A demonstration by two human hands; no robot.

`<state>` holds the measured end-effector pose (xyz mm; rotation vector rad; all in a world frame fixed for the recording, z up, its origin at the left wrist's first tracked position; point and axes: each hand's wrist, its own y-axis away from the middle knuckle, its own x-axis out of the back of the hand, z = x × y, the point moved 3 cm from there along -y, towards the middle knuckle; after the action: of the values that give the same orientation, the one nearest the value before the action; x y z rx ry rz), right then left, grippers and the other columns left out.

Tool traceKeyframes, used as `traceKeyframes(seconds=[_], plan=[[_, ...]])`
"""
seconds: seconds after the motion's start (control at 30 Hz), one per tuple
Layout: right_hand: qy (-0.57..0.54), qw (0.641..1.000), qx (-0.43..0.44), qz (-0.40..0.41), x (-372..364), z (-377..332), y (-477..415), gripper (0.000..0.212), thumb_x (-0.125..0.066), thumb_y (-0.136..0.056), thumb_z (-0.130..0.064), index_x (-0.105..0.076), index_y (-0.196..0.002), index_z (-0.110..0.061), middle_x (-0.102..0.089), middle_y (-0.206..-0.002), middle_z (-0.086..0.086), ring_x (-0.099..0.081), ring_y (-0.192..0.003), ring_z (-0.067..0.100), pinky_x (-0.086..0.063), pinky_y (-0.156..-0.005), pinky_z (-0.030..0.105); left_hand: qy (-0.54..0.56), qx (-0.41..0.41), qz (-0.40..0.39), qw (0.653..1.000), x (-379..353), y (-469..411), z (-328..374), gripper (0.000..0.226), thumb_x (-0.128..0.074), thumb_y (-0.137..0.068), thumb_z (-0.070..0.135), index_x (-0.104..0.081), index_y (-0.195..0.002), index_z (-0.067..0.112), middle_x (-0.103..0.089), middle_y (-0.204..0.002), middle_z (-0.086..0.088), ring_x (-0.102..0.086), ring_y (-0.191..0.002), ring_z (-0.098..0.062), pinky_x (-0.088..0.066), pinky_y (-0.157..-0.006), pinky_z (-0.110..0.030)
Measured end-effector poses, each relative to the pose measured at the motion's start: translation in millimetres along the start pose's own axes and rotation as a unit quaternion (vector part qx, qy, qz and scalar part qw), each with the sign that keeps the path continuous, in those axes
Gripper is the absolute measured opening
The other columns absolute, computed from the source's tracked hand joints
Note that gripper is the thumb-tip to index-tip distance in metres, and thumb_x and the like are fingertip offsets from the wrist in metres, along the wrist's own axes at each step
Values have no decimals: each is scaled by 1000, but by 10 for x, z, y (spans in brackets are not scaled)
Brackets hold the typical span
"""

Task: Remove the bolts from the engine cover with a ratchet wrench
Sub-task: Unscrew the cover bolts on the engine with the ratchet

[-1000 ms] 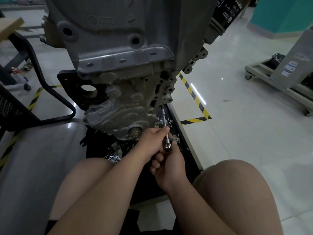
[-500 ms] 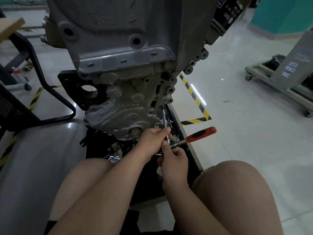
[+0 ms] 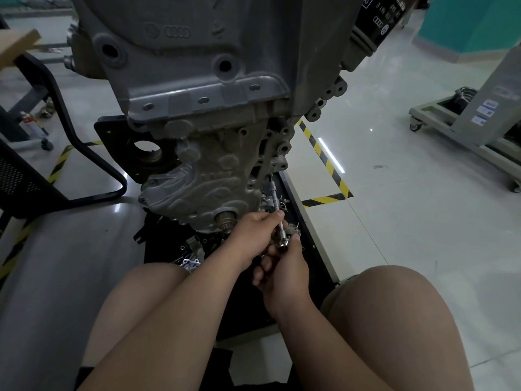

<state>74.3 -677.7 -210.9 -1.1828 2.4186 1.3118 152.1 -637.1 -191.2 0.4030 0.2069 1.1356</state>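
Beneath rough cast cover [image 3: 208, 176]: left hand [image 3: 253, 232], right hand [image 3: 284, 268] grip chrome wrench [image 3: 275, 198].

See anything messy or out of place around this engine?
Small loose metal parts lie scattered on the black tray under the engine cover, not gathered together. Left hand and right hand grip the ratchet wrench normally. Nothing looks damaged or spilled.

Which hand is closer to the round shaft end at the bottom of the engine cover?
Left. The left hand sits just beside the shaft end, on its right; the right hand is lower and farther right.
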Motion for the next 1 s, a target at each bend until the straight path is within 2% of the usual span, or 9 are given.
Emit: traceKeyframes(seconds=[0.1, 0.27, 0.63, 0.73, 0.9, 1.0], plan=[[-14, 1000, -18, -8, -19, 13, 11, 57, -35, -99, -56, -49, -61, -16, -36, -43, 1, -33, -32, 16, -29, -40, 19, -4, -5, -3, 1000, 7, -9, 5, 33, -51, -98, 35, -66, -78, 13, -48, -38, 11, -39, -30, -5, -32, -37, -11], [-48, 997, -51, -19, -60, 12, 31, 60, -32, -98, -59, -47, -59, -16, -30, -44, 0, -26, -34, 15, -21, -45, 22, 3, -14, 8, 1000, 5, -11, -13, 33, -55, -96, 36, -66, -73, 15, -53, -43, 8, -39, -31, -7, -32, -37, -13], [4, 999, -28, -27, -35, 0, 23, 58, -32, -99, -57, -49, -63, -15, -34, -44, 1, -32, -32, 16, -28, -40, 19, 9, -28, 28, 999, 16, 5, -9, 32, -59, -94, 35, -66, -72, 12, -52, -41, 5, -39, -29, -8, -33, -38, -13], [26, 999, -6, -21, -11, -13, 19, 55, -36, -99, -56, -54, -71, -12, -39, -46, 2, -36, -35, 16, -31, -41, 20, 1, -32, 33, 999, 21, -6, -11, 32, -60, -93, 36, -67, -72, 13, -53, -41, 6, -41, -31, -9, -35, -39, -14], [103, 992, 78, 10, 35, -55, 17, 50, -45, -99, -47, -60, -70, -8, -50, -48, 1, -46, -37, 13, -37, -39, 19, 9, -39, 32, 999, 29, -17, -16, 32, -61, -93, 33, -67, -69, 13, -57, -47, 0, -45, -31, -9, -34, -36, -14], [109, 986, 126, 21, 54, -56, 43, 42, -51, -98, -40, -61, -76, -6, -55, -52, 0, -49, -41, 11, -39, -40, 19, 3, -41, 34, 999, 33, -20, -20, 33, -62, -92, 35, -67, -67, 15, -56, -48, 0, -45, -32, -8, -34, -37, -16]])
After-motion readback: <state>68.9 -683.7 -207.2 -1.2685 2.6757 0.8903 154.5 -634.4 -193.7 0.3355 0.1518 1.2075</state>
